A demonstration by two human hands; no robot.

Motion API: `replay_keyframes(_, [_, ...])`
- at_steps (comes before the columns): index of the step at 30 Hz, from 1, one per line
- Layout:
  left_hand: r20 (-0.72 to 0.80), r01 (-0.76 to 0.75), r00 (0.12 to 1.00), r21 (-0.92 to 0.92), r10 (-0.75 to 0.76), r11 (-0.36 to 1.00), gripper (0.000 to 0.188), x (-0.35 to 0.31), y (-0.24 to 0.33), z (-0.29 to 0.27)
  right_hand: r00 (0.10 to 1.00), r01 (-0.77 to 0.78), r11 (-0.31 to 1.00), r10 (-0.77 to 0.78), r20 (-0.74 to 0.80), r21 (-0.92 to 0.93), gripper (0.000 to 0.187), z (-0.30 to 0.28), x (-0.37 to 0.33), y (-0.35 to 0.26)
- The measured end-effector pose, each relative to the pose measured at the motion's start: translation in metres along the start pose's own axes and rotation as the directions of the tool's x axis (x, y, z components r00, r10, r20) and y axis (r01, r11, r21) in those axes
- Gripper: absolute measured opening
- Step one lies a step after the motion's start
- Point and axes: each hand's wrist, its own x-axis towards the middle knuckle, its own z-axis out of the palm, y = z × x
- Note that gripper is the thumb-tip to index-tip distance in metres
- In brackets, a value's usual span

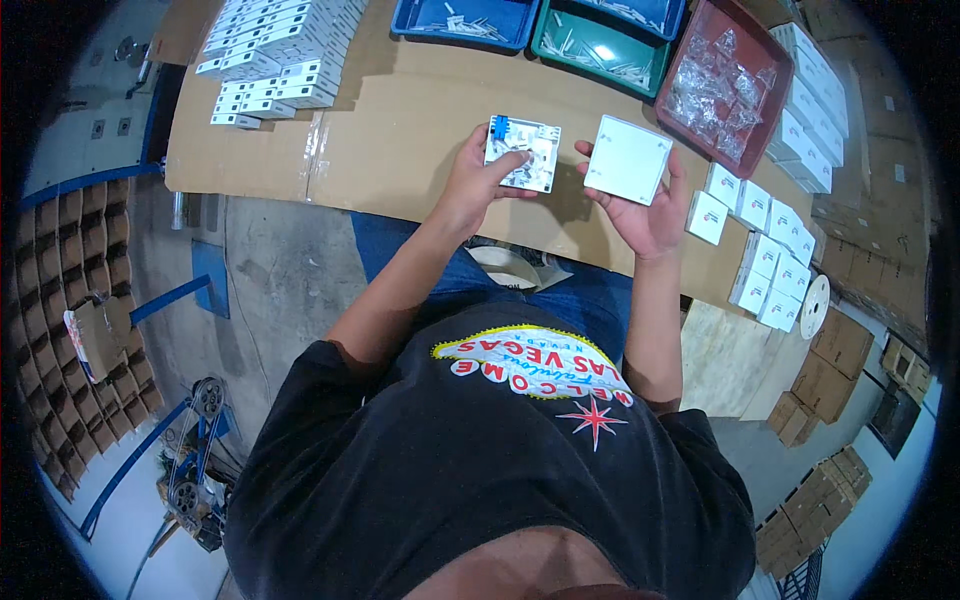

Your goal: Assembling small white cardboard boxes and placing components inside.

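In my left hand [480, 178] is a square white device base [535, 145] with a blue terminal block at its upper left corner. My thumb presses on its inner face, and the fingers wrap behind it. A little to the right, my right hand [645, 215] grips a flat, square white cover [628, 158] by its lower and right edges. The base and the cover are apart, both held above the cardboard-covered table [400, 150].
White boxes are stacked at the far left [290, 60]. Along the back stand a blue bin [465, 42], a green bin [640, 85] with small white parts, and a red bin [740, 165] of clear plastic bags. Small white boxes [768, 262] line the right.
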Motion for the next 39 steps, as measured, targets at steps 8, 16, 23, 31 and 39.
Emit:
replay_keyframes(8, [-0.005, 0.026, 1.000, 0.051, -0.025, 0.998, 0.040, -0.002, 0.000, -0.003, 0.974, 0.097, 0.705, -0.211, -0.078, -0.703, 0.078, 0.031, 0.003, 0.006])
replay_keyframes(16, [0.093, 0.079, 0.993, -0.044, -0.074, 0.996, 0.053, -0.001, -0.005, -0.008, 0.937, 0.055, -0.339, -0.308, 0.166, -0.939, 0.089, 0.045, 0.020, 0.034])
replay_keyframes(23, [0.095, 0.142, 0.985, 0.021, -0.144, 0.990, 0.093, -0.012, -0.005, 0.004, 0.953, 0.039, -0.381, -0.264, 0.149, -0.924, 0.082, 0.042, 0.029, 0.043])
replay_keyframes(31, [0.171, 0.108, 0.980, -0.003, -0.106, 0.994, 0.096, -0.012, -0.016, 0.003, 0.973, 0.038, -0.375, -0.197, 0.120, -0.926, 0.080, 0.034, 0.026, 0.049])
replay_keyframes(39, [0.152, 0.142, 0.978, 0.027, -0.144, 0.990, 0.089, -0.014, -0.015, 0.008, 0.969, 0.078, -0.363, -0.191, 0.156, -0.929, 0.081, 0.035, 0.025, 0.050])
